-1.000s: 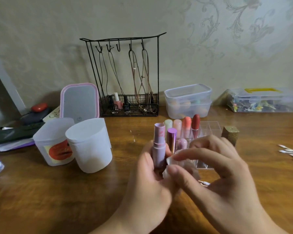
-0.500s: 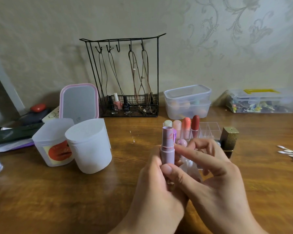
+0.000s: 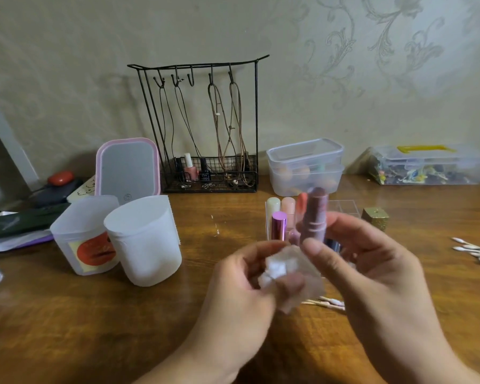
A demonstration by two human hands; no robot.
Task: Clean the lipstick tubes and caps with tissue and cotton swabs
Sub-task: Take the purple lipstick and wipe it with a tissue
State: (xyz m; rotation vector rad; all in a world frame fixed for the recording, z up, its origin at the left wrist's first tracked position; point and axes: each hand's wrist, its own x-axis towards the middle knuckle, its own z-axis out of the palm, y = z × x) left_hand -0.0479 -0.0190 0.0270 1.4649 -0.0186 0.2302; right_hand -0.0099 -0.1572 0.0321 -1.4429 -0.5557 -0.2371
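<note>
Your left hand [image 3: 241,284] now grips the crumpled tissue [image 3: 284,270], having given up the tube [image 3: 315,214] it held a second ago. That tube has passed to your right hand [image 3: 372,261], pinched upright just above the tissue and blurred. The swap probably readies wiping from the other side.

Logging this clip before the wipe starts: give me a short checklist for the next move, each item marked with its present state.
1. Right hand grips the lipstick tube: ok.
2. Left hand holds the tissue: ok.
3. Tissue touching the tube: not ok, they are apart.
4. Tube upright: ok.
5. Tube surface dirty or clean: cannot tell, blurred.
6. Cotton swabs lying on the table to the right: ok.
</note>
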